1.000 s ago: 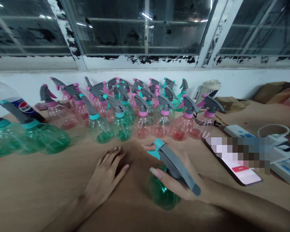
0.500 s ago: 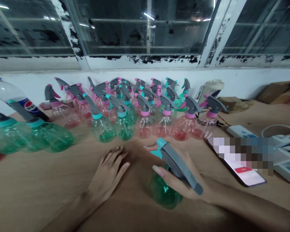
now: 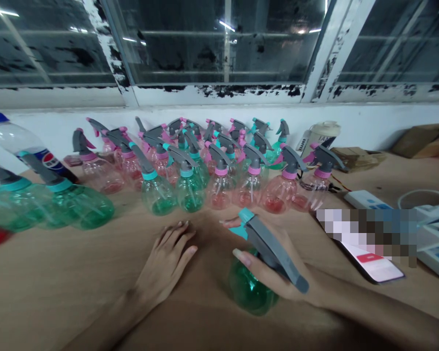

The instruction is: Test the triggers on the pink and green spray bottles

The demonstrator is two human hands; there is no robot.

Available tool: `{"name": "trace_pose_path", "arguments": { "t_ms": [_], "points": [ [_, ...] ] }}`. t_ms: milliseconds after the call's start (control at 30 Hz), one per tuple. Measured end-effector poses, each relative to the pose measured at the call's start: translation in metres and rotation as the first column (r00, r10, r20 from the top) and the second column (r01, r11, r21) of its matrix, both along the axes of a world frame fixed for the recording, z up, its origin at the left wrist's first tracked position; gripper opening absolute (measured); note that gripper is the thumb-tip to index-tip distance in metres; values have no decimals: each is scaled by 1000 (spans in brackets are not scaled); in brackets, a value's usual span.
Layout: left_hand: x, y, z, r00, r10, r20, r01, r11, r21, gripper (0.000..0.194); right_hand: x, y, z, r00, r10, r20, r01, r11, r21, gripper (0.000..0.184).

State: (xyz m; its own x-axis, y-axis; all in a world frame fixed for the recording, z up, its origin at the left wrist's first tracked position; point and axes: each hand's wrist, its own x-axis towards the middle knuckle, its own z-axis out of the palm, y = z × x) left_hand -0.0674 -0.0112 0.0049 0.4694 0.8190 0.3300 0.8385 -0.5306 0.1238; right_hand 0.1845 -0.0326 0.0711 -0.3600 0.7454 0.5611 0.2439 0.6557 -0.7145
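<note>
My right hand (image 3: 278,263) is wrapped round the neck of a green spray bottle (image 3: 250,287) with a grey and turquoise trigger head (image 3: 272,246). The fingers on its far side are mostly hidden, while the thumb lies across the front. To the left, my left hand (image 3: 171,256) rests palm down on the wooden table (image 3: 73,282), fingers stretched out and holding nothing. Just beyond both hands stand a green spray bottle (image 3: 190,192) and a pink spray bottle (image 3: 219,192), part of a long row.
More spray bottles (image 3: 84,209) stand at the left, near a cola bottle (image 3: 51,158). On the right lie a phone (image 3: 376,265) and white power strips (image 3: 366,200). A pale cup (image 3: 322,134) and brown packets (image 3: 358,158) are by the wall under the windows.
Both hands keep nearly the same pose, and my right hand still grips the green spray bottle. The whole view has shifted very slightly.
</note>
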Motion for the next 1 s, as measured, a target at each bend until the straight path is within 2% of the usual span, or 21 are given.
{"name": "trace_pose_path", "arguments": {
  "t_ms": [400,633,767,867,1000],
  "points": [
    [0,-1,2,1000,4,-22,-5,999,-32,43,1,-2,6,999,-37,26,35,998,59,37],
    [1,-1,0,999,10,-38,-11,999,-30,45,2,-2,8,998,-4,63,1,998,56,34],
    [1,-1,0,1000,5,-29,-6,999,-40,46,1,-2,12,997,-33,65,28,996,84,21],
    [1,-2,1,1000,5,-13,-5,999,-53,44,-1,-3,13,996,-54,74,50,998,45,8],
    [7,-10,3,999,1,44,3,996,-90,37,0,-5,12,994,-65,83,64,998,15,12]
  ]
}}
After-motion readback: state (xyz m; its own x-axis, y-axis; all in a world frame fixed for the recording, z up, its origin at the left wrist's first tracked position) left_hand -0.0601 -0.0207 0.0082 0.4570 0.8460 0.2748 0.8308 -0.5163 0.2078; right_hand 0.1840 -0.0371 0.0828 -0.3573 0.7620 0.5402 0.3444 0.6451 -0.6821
